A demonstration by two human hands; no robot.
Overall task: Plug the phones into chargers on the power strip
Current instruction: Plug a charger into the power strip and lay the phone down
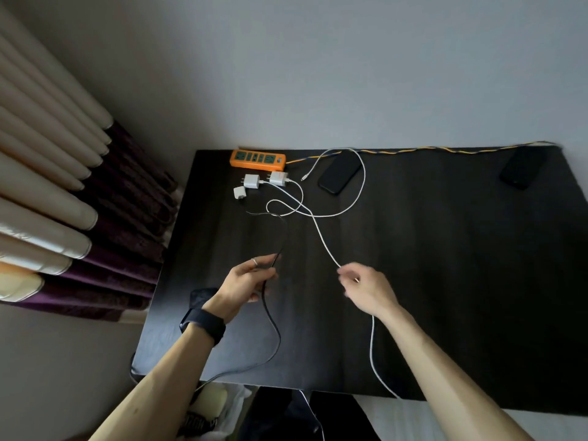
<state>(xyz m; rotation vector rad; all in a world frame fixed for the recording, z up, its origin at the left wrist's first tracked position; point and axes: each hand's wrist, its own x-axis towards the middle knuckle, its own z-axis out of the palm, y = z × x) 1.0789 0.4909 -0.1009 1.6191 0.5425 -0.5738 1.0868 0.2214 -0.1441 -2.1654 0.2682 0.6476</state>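
An orange power strip [257, 159] lies at the far left of the dark table [445, 281]. Three white charger bricks [252, 181] [278, 178] [239, 192] sit just in front of it, not plugged in. One black phone [339, 173] lies to the right of the strip, a second black phone [521, 167] at the far right corner, and a third dark phone [200, 297] shows partly under my left wrist. My left hand [246, 286] holds a black cable [273, 329]. My right hand [366, 289] pinches a white cable [327, 246] that runs up to the chargers.
Another white cable [359, 189] loops around the near phone. A yellow-blue braided cord [445, 149] runs along the back edge by the wall. Curtains [63, 202] hang to the left. Both held cables trail off the table's front edge.
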